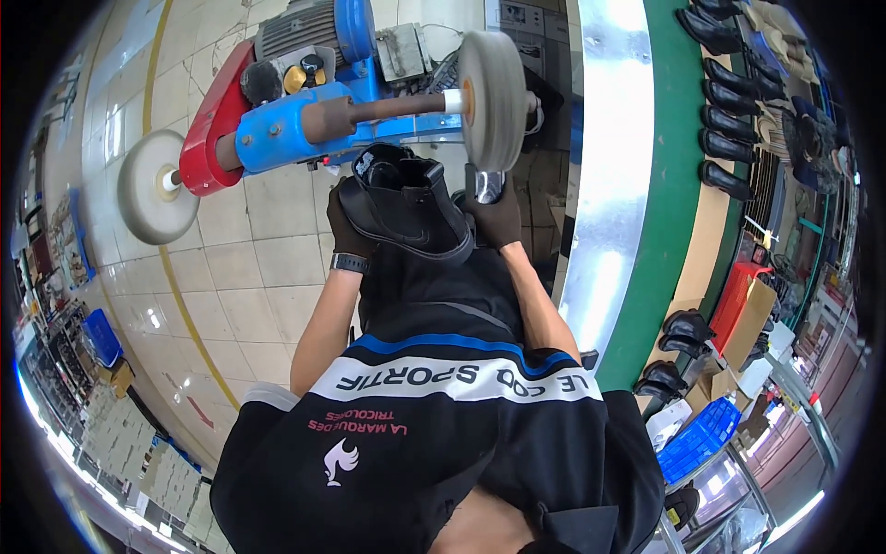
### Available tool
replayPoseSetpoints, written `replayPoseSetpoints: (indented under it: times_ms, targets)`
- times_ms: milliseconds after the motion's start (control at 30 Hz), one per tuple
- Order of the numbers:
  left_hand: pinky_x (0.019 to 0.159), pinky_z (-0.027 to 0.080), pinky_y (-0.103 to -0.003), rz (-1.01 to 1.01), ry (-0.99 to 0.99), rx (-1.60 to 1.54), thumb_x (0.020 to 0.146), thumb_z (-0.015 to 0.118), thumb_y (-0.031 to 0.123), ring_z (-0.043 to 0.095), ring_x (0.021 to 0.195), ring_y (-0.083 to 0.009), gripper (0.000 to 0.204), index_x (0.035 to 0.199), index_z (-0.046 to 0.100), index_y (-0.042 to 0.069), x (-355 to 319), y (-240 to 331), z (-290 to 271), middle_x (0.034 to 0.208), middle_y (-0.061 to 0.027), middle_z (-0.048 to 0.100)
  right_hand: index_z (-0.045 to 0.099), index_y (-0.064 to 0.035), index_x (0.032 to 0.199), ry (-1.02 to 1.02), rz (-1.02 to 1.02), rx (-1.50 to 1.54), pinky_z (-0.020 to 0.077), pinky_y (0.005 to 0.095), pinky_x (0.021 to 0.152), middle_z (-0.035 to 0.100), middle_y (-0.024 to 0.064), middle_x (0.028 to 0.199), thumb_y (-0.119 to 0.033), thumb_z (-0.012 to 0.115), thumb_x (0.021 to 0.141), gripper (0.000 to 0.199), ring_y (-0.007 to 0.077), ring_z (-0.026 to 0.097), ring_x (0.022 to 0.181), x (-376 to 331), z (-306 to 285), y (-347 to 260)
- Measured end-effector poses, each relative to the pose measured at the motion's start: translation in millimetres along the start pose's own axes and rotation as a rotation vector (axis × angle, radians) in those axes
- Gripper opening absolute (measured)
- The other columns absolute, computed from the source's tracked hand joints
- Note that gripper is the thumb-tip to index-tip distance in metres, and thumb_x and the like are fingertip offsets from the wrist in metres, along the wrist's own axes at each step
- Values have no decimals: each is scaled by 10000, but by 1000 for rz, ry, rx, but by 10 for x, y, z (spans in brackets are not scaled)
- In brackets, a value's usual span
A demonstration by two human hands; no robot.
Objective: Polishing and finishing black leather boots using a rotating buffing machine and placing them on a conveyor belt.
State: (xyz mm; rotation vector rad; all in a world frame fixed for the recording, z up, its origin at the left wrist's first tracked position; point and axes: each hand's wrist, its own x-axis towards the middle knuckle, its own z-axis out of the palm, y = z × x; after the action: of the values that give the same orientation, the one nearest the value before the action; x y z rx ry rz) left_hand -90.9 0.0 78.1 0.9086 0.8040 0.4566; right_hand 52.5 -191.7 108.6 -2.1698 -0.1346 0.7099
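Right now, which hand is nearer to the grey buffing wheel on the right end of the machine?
The right hand. It grips the black boot directly below the grey buffing wheel. The left hand holds the boot's other side, farther left of the wheel.

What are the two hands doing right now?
Left hand: gloved, closed on the side of the black boot.
Right hand: gloved, closed on the boot's other end, just under the grey buffing wheel.

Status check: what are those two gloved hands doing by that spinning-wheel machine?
Left hand and right hand, both gloved, grip black boot. Boot just under grey buffing wheel; contact unclear. Nothing between them.
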Motion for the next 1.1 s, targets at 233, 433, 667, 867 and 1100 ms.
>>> replayPoseSetpoints:
  times_ms: [233, 433, 667, 867, 1100]
  targets:
    - [737, 459, -290, 211, 26, 540, 879, 372, 303, 544, 839, -153, 247, 917, 524, 112, -75, 162, 25, 885, -31, 569, 281, -64, 1303, 59, -56, -29, 441, 393, 784, 547, 235, 1031, -266, 667, 538, 880, 364, 556, 925, -20, -39, 59]
    - [753, 457, -294, -58, -2, -194, 875, 391, 319, 549, 857, -159, 257, 921, 530, 107, -6, 215, 31, 904, -46, 583, 283, -23, 1291, 102, -78, 39, 432, 388, 802, 544, 234, 1038, -253, 673, 535, 881, 351, 548, 950, -49, -6, 73]
    - [775, 450, -293, -81, 33, -177, 829, 504, 305, 547, 881, -167, 263, 958, 520, 75, 48, 125, -3, 924, -65, 578, 273, -30, 1298, 126, -85, 48, 431, 380, 806, 537, 237, 1046, -242, 664, 536, 883, 348, 545, 951, -98, 2, -8]
    - [782, 438, -292, 430, 15, 814, 627, 735, 101, 539, 903, -179, 499, 1039, 468, 4, 51, 67, -48, 971, -101, 557, 237, -31, 1318, 127, -66, 79, 431, 377, 805, 535, 238, 1041, -226, 656, 537, 907, 343, 547, 947, -106, -13, -12]
    - [793, 430, -302, 465, -86, 945, 690, 666, 75, 546, 899, -191, 391, 1030, 483, 14, 56, 79, 21, 953, -104, 566, 343, -38, 1258, 139, -41, 203, 420, 327, 810, 522, 179, 1042, -161, 672, 547, 793, 246, 531, 923, -201, -134, -187]
